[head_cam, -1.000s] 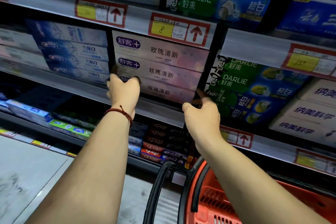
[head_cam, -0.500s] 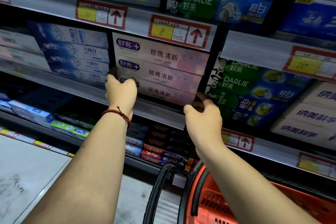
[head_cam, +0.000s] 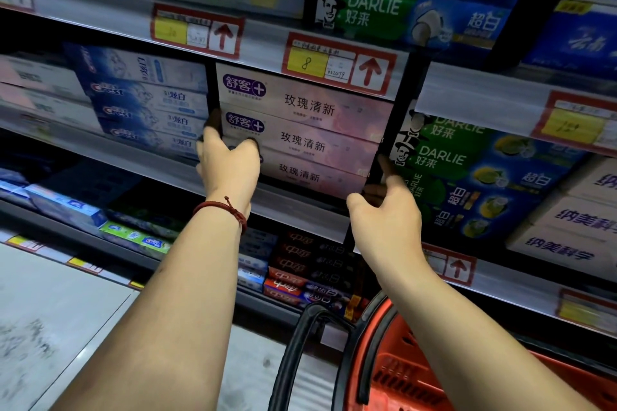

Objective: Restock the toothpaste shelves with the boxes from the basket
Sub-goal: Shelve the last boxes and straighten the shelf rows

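Now, the three pink boxes (head_cam: 300,140) stand in one stack at the front edge of the middle shelf (head_cam: 293,213), at its right end, just beside the black divider (head_cam: 397,130). Your left grip (head_cam: 230,167) holds the left end of the stack: the thumb lies on the front face and a finger goes round the end, next to the Crest boxes (head_cam: 147,110). Your right grip (head_cam: 384,210) is at the lower right corner of the stack, one finger stretched up along the divider; whether it holds the lowest box or only presses on it, I cannot tell.

I think you are squaring the stack. If you push harder from one side, the boxes may turn and the upper ones may slide off over the front edge of the shelf. A too strong push to the right may jam a corner against the divider and dent the carton.

The right fingertips (head_cam: 384,165) are in shadow. The back of the shelf is dark, so the room behind the stack is not visible. The red basket (head_cam: 417,377) is cut by the lower edge of the view, and you cannot see if boxes remain in it.
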`<state>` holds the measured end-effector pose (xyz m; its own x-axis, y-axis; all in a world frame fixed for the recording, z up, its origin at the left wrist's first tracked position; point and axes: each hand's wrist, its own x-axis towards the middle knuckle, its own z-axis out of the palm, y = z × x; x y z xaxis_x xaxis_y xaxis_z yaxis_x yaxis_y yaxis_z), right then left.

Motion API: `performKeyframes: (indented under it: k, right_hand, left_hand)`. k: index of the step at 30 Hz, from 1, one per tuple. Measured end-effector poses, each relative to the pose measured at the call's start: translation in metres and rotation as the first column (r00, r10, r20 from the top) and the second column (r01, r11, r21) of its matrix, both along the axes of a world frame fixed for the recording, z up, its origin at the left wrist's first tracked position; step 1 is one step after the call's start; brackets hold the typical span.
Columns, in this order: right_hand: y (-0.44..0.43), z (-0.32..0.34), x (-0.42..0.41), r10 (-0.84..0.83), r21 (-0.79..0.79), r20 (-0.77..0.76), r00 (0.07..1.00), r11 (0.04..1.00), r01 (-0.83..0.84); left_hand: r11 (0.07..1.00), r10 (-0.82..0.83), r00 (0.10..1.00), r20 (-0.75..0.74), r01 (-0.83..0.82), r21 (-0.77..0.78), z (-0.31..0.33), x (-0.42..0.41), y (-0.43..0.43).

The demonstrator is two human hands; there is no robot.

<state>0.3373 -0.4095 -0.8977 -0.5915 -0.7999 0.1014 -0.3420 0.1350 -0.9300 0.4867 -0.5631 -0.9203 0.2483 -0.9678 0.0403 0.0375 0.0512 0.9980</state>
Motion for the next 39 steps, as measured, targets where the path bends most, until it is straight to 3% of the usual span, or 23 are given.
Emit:
performKeyframes:
  k: [24,39]
  right_hand:
    - [0.004,0.016,0.010,0.060,-0.079,-0.020,0.998,0.995,-0.061]
    - [0.009,0.024,0.004,0.094,-0.009,-0.008,0.996,0.996,-0.094]
  left_hand:
    - [0.999,-0.018,0.993,-0.117,0.012,-0.045,0.017,-0.006,0.005]
    - [0.996,-0.035,0.999,0.018,0.036,-0.084,0.041,0.001,0.022]
